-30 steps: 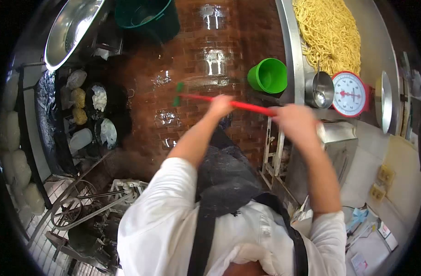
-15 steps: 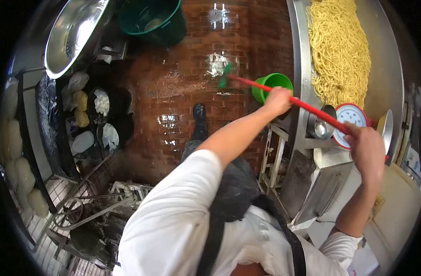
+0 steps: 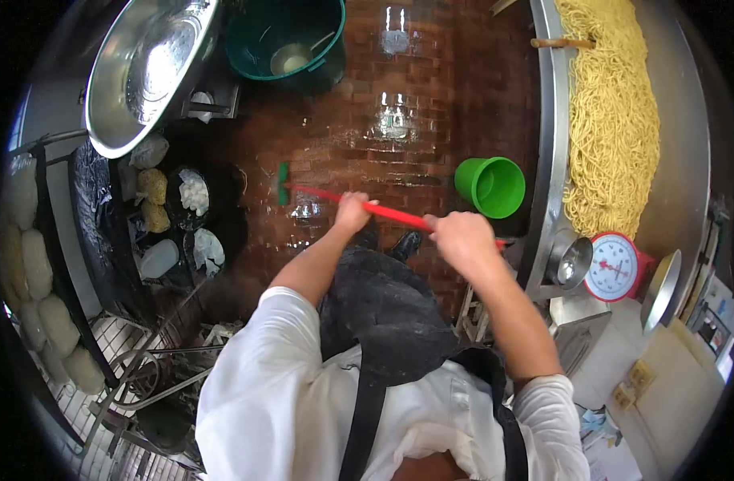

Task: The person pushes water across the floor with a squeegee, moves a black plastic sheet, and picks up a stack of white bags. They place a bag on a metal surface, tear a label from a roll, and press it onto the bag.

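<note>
A floor squeegee with a long red handle and a narrow green head reaches left across the wet brick floor. My left hand is closed around the middle of the handle. Farther back on it, near the handle's end, my right hand grips from above. The head is down at floor level, close to the dark tubs. A green bucket stands beyond my right hand, beside the metal table.
A pile of yellow noodles lies on the metal table at right, with a red dial scale and a metal bowl. At upper left are a dark green tub and a large steel basin. Filled bags line the left.
The squeegee head has swept left across the floor. Both hands have moved left with the handle, my right hand most. The view has shifted, so the green bucket is now fully visible.
</note>
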Motion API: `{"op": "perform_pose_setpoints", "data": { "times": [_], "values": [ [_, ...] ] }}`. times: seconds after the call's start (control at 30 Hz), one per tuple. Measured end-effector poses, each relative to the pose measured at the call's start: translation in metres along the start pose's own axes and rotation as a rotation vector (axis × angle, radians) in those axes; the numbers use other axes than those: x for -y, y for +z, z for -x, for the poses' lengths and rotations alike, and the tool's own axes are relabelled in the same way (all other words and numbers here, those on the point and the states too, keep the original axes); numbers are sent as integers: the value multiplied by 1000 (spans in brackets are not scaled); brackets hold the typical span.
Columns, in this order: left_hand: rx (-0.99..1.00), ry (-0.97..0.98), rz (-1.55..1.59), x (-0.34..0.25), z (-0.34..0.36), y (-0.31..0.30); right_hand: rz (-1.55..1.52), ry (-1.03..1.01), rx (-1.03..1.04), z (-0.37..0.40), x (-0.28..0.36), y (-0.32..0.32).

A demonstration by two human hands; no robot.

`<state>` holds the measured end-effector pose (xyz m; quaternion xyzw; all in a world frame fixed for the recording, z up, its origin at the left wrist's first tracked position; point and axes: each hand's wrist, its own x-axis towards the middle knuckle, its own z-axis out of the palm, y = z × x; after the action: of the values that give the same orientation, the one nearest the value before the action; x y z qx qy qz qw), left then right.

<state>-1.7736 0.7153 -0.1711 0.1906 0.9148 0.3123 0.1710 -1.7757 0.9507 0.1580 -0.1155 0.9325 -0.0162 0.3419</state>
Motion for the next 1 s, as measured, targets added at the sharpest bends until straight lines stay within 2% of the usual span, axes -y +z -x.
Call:
{"op": "perform_pose_setpoints", "data": {
  "times": [0.07, 0.1, 0.13, 0.17, 0.2, 0.23, 0.27, 0.3, 0.33, 0.37, 0.47, 0.5, 0.53, 0.57, 0.6, 0.63, 0.7, 0.77, 0.8, 0.87, 1.0],
  "values": [
    [94, -84, -47, -6, -9, -26, -41, 5, -124, -12, 4, 14],
    [141, -128, -71, -10, -17, -41, 12, 61, -73, -11, -6, -6],
    [5, -69, -71, -33, -34, -41, 56, 119, -11, 3, -22, -34],
    [-39, -55, -26, -71, -57, -50, -40, 140, -105, 24, -44, -65],
    [-45, -47, 50, -121, -82, -72, -5, 190, -94, 41, -60, -106],
    [-102, 38, 120, -162, -110, -85, 9, 251, -122, 56, -84, -132],
    [-143, 100, 151, -191, -139, -83, 45, 388, -115, 66, -90, -170],
    [-218, 167, 227, -213, -169, -82, 126, 427, -149, 69, -91, -201],
    [-216, 193, 296, -222, -203, -67, 153, 419, -204, 62, -98, -218],
    [-121, 179, 313, -227, -231, -69, 227, 381, -212, 46, -109, -222],
    [82, -21, 312, -194, -287, -56, 321, 247, -235, -24, -135, -218],
    [8, -6, 276, -175, -287, -50, 330, 199, -244, -41, -139, -217],
    [-65, 13, 232, -153, -282, -55, 283, 246, -204, -53, -125, -226],
    [-57, -43, 192, -139, -256, -76, 226, 105, -217, -72, -131, -210],
    [-61, -57, 133, -97, -239, -55, 223, 27, -190, -90, -126, -190],
    [-177, -76, 128, -66, -213, -49, 236, 2, -101, -102, -108, -177],
    [-37, -304, 88, -27, -162, -65, 181, -147, -78, -123, -76, -140],
    [-54, -300, 10, 24, -131, -54, 80, -225, -142, -147, -63, -89],
    [88, -392, 28, 50, -125, -44, 27, -256, -159, -155, -66, -75],
    [56, -350, -63, 8, -149, -75, 72, -176, -174, -149, -88, -105],
    [-243, -130, 73, -93, -263, -114, 99, -43, -198, -121, -165, -224]
  ]
}}
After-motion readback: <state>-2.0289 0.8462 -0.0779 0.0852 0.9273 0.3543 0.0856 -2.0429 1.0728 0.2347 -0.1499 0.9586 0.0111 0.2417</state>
